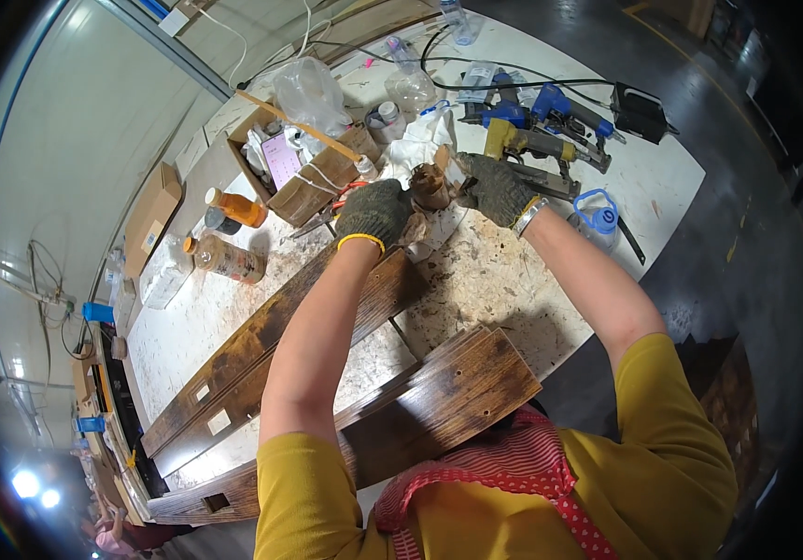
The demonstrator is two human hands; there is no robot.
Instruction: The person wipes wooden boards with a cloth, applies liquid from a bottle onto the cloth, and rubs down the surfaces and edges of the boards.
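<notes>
My left hand [373, 213], in a dark knit glove with a yellow cuff, is closed beside a brown-stained cup [430, 188]. Its fingertips are hidden, so what it grips does not show. On the cup's other side my right hand [497, 190], gloved alike, has its fingers bent in toward the rim; whatever they hold is too small to name. Behind the cup lies a crumpled white cloth [417, 145]. Just below my left hand, a dark-stained wooden board [294, 327] with cut-outs runs down to the left. A second brown board [448, 387] lies nearer my body.
Blue nail guns [570, 114] and a yellow nail gun [528, 145] lie at the back right. A cardboard box [313, 187] with a plastic bag [311, 96] stands back left. Nearby are an orange bottle [236, 207], a clear bottle [226, 259] and a blue-handled jug [596, 219].
</notes>
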